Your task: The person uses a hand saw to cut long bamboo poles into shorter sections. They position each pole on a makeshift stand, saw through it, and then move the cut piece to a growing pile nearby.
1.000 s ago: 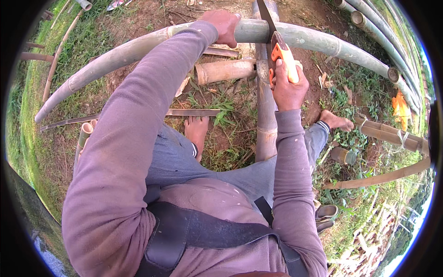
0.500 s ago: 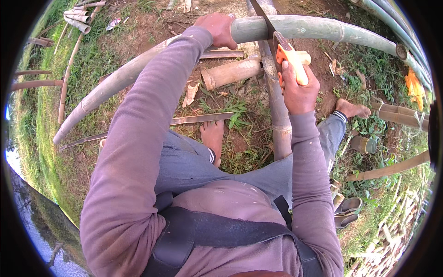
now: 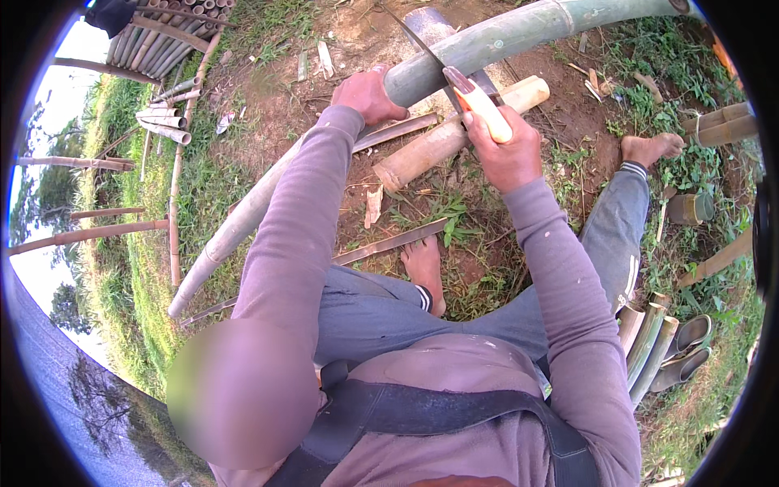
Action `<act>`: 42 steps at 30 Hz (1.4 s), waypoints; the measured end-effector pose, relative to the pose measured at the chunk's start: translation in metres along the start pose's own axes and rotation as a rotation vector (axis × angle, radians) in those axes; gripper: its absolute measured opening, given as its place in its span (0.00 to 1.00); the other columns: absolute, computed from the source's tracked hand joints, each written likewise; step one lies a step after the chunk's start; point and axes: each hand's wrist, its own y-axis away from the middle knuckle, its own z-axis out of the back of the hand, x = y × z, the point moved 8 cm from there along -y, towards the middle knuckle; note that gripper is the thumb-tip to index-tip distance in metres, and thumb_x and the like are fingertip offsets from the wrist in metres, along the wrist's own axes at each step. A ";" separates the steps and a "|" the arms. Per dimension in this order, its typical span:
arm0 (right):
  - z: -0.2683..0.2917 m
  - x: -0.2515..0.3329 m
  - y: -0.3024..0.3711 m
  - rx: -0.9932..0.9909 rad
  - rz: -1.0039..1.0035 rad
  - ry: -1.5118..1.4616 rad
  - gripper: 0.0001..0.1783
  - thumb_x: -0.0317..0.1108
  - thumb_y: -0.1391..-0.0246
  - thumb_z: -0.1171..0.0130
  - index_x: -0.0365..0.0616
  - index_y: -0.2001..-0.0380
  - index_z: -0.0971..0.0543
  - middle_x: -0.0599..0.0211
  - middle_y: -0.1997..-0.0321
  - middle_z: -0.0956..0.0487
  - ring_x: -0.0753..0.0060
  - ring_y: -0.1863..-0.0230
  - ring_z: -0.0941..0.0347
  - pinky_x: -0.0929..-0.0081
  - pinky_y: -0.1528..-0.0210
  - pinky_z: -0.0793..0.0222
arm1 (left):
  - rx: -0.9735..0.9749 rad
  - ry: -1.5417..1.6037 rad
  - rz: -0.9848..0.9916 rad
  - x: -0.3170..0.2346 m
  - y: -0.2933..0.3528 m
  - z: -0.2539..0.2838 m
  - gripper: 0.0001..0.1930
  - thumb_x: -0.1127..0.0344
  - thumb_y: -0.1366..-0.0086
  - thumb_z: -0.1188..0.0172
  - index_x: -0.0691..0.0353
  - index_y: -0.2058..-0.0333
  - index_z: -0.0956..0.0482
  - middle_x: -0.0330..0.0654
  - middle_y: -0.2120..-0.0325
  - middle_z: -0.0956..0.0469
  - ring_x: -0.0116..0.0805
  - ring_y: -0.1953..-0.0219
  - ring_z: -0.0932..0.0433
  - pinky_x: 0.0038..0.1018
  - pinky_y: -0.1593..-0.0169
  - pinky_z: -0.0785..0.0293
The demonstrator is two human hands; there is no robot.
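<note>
Across the upper part of the view, a long green bamboo pole (image 3: 519, 36) slants from the top right down toward the lower left, passing under the left forearm. The left hand (image 3: 369, 97) is clamped over it from above, its fingers curled around the far side and partly hidden, the thumb side toward the saw (image 3: 484, 114). Right of that grip, the right hand (image 3: 507, 150) is closed around the saw's orange and cream handle, knuckles turned outward. The thin blade points up and left, lying across the pole near the left hand; how deep it sits cannot be told. Below the pole, a short tan bamboo section (image 3: 422, 154) lies on the ground, its farther end beyond the right hand. Lower down, a flat bamboo strip (image 3: 389, 242) lies by a bare foot (image 3: 422, 264).
</note>
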 end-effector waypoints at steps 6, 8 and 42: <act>0.118 0.004 0.153 0.103 0.058 0.061 0.05 0.24 0.39 0.32 0.36 0.62 0.18 0.60 0.75 0.17 0.69 0.77 0.19 0.68 0.72 0.24 | 0.021 -0.022 0.022 0.009 0.006 -0.004 0.56 0.41 0.57 0.25 0.65 0.31 0.28 0.60 0.54 0.13 0.58 0.50 0.14 0.43 0.41 0.19; 0.094 -0.012 0.131 0.072 0.076 0.016 0.06 0.26 0.39 0.31 0.37 0.62 0.18 0.61 0.75 0.17 0.68 0.78 0.19 0.68 0.72 0.25 | 0.015 -0.034 0.032 0.008 0.004 -0.002 0.56 0.41 0.57 0.25 0.65 0.30 0.29 0.60 0.54 0.13 0.57 0.50 0.14 0.44 0.41 0.19; 0.001 -0.020 0.001 -0.034 0.060 -0.021 0.12 0.33 0.42 0.24 0.39 0.65 0.18 0.56 0.76 0.18 0.59 0.78 0.20 0.64 0.74 0.26 | -0.052 -0.062 0.029 -0.014 0.009 0.005 0.54 0.41 0.57 0.26 0.62 0.31 0.28 0.59 0.54 0.13 0.57 0.50 0.14 0.46 0.42 0.19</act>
